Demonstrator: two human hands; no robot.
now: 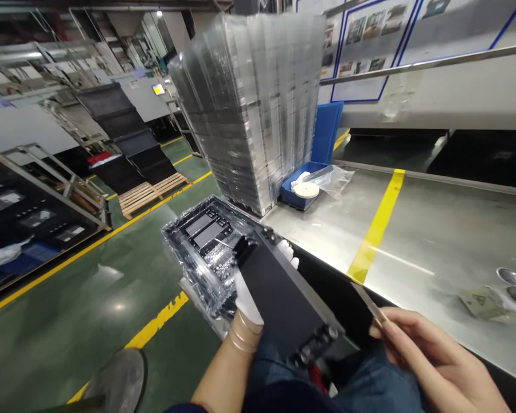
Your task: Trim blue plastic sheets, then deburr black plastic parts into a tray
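A long, flat black panel (279, 287) lies across my left hand (247, 298), which wears a white glove. The palm is mostly hidden beneath the panel, and white fingertips show past its far edge. My right hand (438, 355) is bare and pinches a thin, narrow strip (370, 304) between thumb and fingers, at the bench's front edge. What the strip is made of I cannot make out. Beyond my left hand, a clear plastic tray (210, 292) holds black parts with rectangular windows.
A tall stack of clear plastic trays (258, 109) stands behind. Beside it, a blue bin (292, 198) holds a white roll (306, 190) and a clear bag (333, 179). Yellow tape (378, 223) crosses the metal bench (438, 229). A round stool seat (116, 381) is at lower left.
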